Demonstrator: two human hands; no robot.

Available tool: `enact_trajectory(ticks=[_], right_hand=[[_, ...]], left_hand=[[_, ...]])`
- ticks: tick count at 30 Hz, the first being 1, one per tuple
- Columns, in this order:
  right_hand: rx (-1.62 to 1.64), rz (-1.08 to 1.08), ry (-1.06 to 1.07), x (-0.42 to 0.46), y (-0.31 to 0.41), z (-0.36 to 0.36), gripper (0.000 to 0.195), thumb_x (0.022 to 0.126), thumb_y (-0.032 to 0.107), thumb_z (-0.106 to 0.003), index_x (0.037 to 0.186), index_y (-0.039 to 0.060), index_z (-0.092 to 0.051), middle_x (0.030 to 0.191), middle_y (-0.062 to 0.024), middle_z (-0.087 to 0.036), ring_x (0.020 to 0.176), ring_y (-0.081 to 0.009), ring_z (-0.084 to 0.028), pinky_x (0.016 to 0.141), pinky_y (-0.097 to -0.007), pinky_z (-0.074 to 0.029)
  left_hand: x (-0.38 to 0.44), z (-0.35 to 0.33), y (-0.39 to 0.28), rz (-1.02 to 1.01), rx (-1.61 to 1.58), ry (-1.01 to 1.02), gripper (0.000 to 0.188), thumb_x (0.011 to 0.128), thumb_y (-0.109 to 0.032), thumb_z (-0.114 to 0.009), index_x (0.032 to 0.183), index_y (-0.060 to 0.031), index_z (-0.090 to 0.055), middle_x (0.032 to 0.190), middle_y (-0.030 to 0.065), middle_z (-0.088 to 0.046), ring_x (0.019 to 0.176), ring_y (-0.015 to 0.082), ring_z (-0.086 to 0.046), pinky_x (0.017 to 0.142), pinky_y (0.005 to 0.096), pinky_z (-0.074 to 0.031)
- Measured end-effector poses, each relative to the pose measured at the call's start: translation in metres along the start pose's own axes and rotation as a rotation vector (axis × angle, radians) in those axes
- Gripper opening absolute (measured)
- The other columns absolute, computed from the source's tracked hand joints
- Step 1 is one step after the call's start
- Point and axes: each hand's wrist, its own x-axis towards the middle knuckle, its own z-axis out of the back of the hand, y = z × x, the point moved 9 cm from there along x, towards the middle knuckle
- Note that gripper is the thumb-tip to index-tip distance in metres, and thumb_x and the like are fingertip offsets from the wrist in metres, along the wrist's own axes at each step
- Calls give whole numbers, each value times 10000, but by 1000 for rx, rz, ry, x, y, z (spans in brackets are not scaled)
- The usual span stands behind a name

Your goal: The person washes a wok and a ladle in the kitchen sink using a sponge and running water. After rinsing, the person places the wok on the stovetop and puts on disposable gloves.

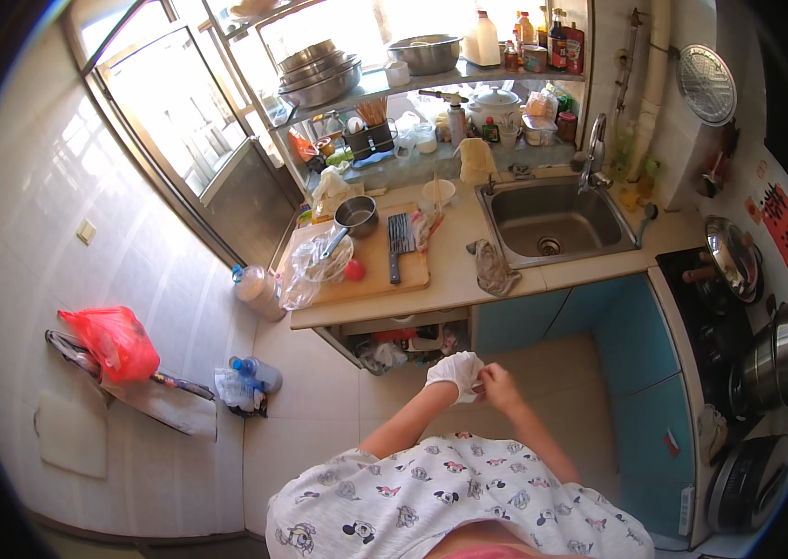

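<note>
My left hand [455, 377] is wrapped in a thin white covering [451, 370], a glove or a cloth, which hides its fingers. With its fingertips my right hand [500, 388] pinches the edge of that covering. Both hands are in front of my body, above the floor and short of the counter. Beyond them on the counter, a cleaver [399, 244] with a patterned blade lies on a wooden cutting board [408, 276]. A small saucepan [356, 216], a red tomato [355, 270] and a plastic-covered bowl [324, 258] are also on the board.
A steel sink [555, 216] is set into the counter, with a crumpled rag [496, 269] at its left corner. Pots, including a steel pot [775, 356], stand on the stove at right. A red plastic bag [114, 342] hangs on the left wall. Bottles [258, 374] stand on the floor.
</note>
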Motion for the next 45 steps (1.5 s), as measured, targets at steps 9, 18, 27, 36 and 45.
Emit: enact_trajectory(ticks=[9, 18, 27, 36, 45], right_hand=[[-1456, 569, 131, -31, 23, 3, 167, 707, 89, -557, 814, 66, -683, 801, -106, -634, 855, -267, -612, 752, -382, -495], [-1529, 632, 670, -56, -18, 31, 140, 676, 46, -558, 744, 29, -679, 810, -135, -652, 831, -284, -619, 779, -368, -488], [-396, 445, 71, 5, -55, 140, 287, 815, 93, -506, 1077, 5, -584, 1086, -156, -610, 986, -282, -587, 890, -373, -447], [609, 311, -533, -53, -44, 225, 165, 887, 194, -476, 949, 63, -554, 884, -17, -547, 796, -101, -508, 692, -297, -416], [711, 765, -402, -20, 48, 238, 453, 941, 190, -384, 1358, 34, -300, 1198, -229, -521, 1100, -258, -527, 924, -339, -419]], left_hand=[[52, -32, -30, 38, 166, 6, 247, 729, -216, -652, 931, -72, -650, 922, 178, -649, 854, 322, -644, 703, 393, -534], [72, -55, -101, -202, 168, 139, 203, 764, -200, -603, 900, -69, -679, 937, 168, -649, 880, 333, -633, 703, 397, -522], [54, -53, -178, -380, 202, 132, 330, 747, -152, -594, 1008, 46, -562, 869, 247, -635, 843, 357, -641, 663, 415, -524], [72, -51, -223, -555, 57, 58, 253, 788, -185, -509, 925, 10, -596, 802, 258, -628, 745, 380, -639, 621, 470, -507], [72, -27, -235, -799, -90, -185, 177, 802, -233, -530, 701, -108, -605, 679, 121, -623, 610, 309, -624, 517, 429, -501]])
